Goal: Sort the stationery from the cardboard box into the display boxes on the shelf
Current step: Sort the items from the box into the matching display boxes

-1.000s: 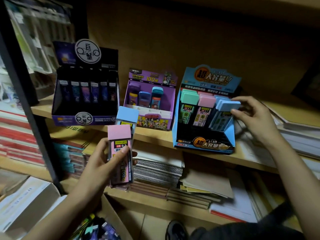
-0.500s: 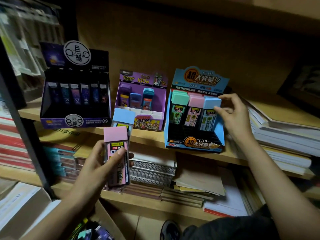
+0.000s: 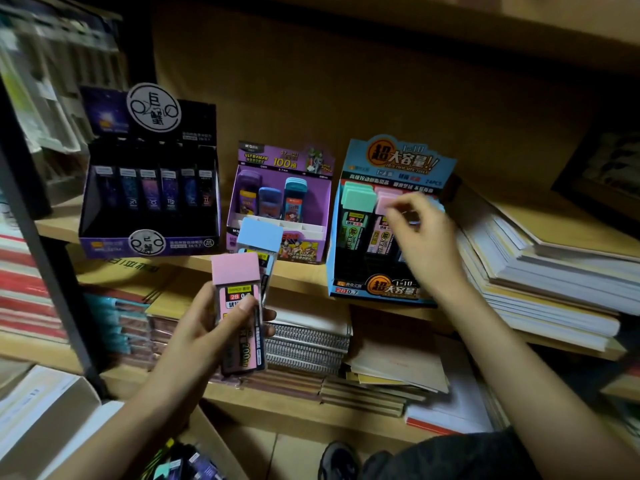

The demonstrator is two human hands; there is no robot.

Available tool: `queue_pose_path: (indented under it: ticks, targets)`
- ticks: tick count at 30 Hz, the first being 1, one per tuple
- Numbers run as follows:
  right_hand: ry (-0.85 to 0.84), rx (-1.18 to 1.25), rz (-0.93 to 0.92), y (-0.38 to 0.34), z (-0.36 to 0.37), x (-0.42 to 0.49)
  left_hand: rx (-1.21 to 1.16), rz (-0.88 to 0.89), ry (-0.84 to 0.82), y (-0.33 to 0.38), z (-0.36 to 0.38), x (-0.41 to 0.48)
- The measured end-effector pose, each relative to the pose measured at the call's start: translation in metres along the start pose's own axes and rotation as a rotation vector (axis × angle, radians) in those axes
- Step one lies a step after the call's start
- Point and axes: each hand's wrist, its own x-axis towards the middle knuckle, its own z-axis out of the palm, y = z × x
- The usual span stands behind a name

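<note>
Shelf [image 3: 301, 278] ahead: grips pink-capped case [image 3: 236, 270] and blue-capped case [image 3: 260, 234] in curled left hand [image 3: 201, 341]; holds right hand [image 3: 422, 237], fingers bent, over blue display box [image 3: 377, 287], grasp unclear.

Three display boxes stand in a row on the shelf [image 3: 301, 277]: left box [image 3: 149, 202], middle box [image 3: 313, 216], right box [image 3: 349, 271]. Paper stack [image 3: 554, 282] just right of the right box. Left hand [image 3: 204, 330], before the shelf edge, holds lead cases [image 3: 239, 317], one behind the other. Right hand [image 3: 422, 244] in front of the right box's contents. Notebooks [image 3: 304, 341] on the lower shelf; cardboard box [image 3: 216, 434] below.
</note>
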Motion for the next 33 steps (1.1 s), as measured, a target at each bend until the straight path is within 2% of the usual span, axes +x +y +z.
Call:
queue_pose_path:
  ticks: [3,5,7,15,18,21,26,28,33]
  targets:
    - [-0.368,0.437,0.215,-0.036,0.028,-0.020,0.023,0.019,-0.017,-0.002,0.005,0.000]
    - [-0.464,0.558,0.276,-0.047,0.043,-0.031,0.028,0.002,-0.066,-0.002,0.007,-0.001]
    - [-0.490,0.595,0.266,-0.052,0.052,-0.036,0.016,-0.039,-0.127,-0.001,0.010,-0.002]
    - [-0.449,0.594,0.223,-0.047,0.048,-0.033,0.002,-0.063,-0.124,0.001,0.018,-0.001]
    - [-0.304,0.604,0.194,-0.038,0.025,-0.015,-0.003,-0.042,-0.056,-0.001,0.020,0.002]
    - [-0.144,0.505,0.118,-0.017,-0.009,0.006,-0.068,-0.069,0.018,-0.004,0.019,0.006]
    - [0.005,0.365,0.116,0.033,-0.045,0.022,-0.069,-0.079,0.021,-0.008,0.023,0.010]
    - [0.006,0.266,0.115,0.048,-0.052,0.022,-0.057,-0.085,0.013,-0.009,0.026,0.011]
    - [-0.122,0.149,0.020,0.063,-0.055,0.014,0.022,-0.079,0.000,-0.012,0.029,0.009]
